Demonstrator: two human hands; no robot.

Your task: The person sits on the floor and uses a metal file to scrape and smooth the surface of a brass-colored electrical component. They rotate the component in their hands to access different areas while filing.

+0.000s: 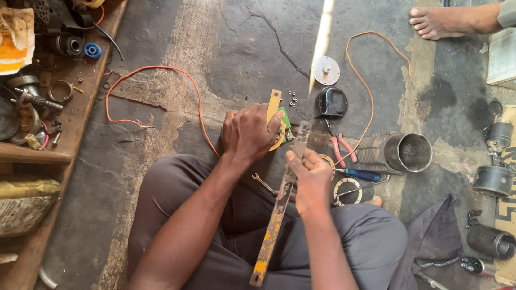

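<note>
On the floor before our crossed legs, our left hand [248,132] presses closed over a green part [284,121] beside an orange strip [273,105], while our right hand [311,179] grips a long rusty file [278,210], near the pliers [340,147].

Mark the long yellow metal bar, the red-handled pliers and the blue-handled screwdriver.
Long yellow metal bar [274,227], head view: middle of its shaft, below the right hand.
Red-handled pliers [343,149], head view: on the handles.
Blue-handled screwdriver [361,174], head view: on the blue grip.
</note>
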